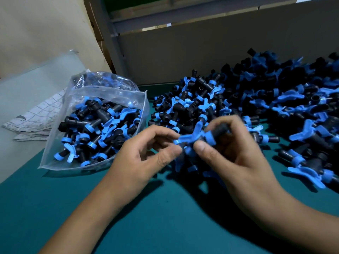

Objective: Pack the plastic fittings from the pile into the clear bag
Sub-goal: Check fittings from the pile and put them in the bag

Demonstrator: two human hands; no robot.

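1. While both hands meet at the near edge of the pile, I see the right hand pinching a black-and-blue fitting, its fingers curled round it.
2. My left hand pinches the fitting's blue wing end at about nine o'clock.
3. Its long axis runs roughly nine to three.
4. Lying at ten o'clock from the fingers, the clear bag gapes, partly filled; the left hand is nearer.
5. Bare green counter between looks passable.
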